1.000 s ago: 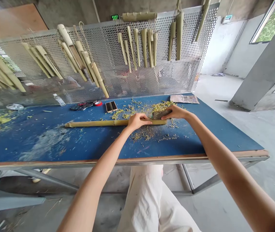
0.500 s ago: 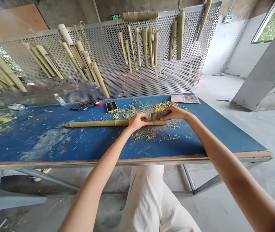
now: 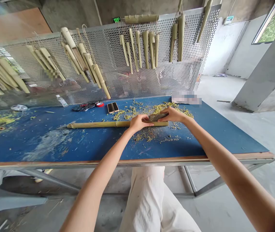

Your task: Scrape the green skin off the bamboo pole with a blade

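Observation:
A long yellow-green bamboo pole lies lengthwise on the blue workbench. My left hand grips it from above, near the pole's right half. My right hand holds a dark flat scraper, pressing it on the pole just right of my left hand. The scraper's underside and the contact with the bamboo are mostly hidden. Yellow-green bamboo shavings lie scattered on both sides of the pole.
A phone, scissors, a tape roll and a water bottle lie along the bench's far edge. Behind them stands a perforated metal screen hung with several bamboo pieces. My knees are below the near edge.
The scraper now lies flatter on the pole and sits slightly nearer my left hand. The whole view has shifted a little.

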{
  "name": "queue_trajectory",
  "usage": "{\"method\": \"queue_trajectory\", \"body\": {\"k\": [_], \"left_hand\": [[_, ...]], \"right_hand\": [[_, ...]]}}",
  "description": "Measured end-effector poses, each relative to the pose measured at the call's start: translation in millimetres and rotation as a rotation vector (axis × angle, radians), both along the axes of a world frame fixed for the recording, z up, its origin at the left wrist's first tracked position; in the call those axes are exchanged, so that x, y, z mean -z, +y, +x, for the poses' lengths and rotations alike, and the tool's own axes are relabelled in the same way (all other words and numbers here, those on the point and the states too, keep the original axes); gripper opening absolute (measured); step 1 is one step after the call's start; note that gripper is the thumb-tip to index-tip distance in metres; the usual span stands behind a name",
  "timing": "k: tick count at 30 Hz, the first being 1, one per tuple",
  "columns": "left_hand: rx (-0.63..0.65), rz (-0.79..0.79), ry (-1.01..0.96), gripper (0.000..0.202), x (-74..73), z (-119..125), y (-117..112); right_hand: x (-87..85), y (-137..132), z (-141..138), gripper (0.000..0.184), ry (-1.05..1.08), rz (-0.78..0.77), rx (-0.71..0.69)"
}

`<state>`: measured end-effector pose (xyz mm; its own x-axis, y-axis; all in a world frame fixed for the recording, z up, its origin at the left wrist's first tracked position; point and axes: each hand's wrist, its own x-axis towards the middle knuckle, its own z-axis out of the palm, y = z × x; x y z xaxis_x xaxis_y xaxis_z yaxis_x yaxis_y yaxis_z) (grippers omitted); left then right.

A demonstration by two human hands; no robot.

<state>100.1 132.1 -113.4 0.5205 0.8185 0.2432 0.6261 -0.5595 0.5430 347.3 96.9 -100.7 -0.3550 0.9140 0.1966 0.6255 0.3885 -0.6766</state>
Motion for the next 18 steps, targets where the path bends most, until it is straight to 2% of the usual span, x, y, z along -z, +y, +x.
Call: {"method": "queue_trajectory", "body": {"k": [5, 13, 16, 18], "left_hand": [[-0.030, -0.022, 0.011, 0.035, -1.0, 3, 0], [-0.035, 0.043, 0.055, 0.039, 0.2, 2, 1], [-0.030, 0.062, 0.057, 0.037, 0.5, 1, 0], [-0.031, 0.057, 0.050, 0.036, 0.5, 0, -1]], "right_hand": [[-0.7, 3, 19, 0.041, -0.021, 0.015, -0.001], [-2.4, -4, -9, 0.026, -0.129, 0.135, 0.066], [-4.8, -1, -9, 0.021, -0.201, 0.144, 0.029], [-5.5, -1, -6, 0.020, -0.239, 0.219, 0.024]]}}
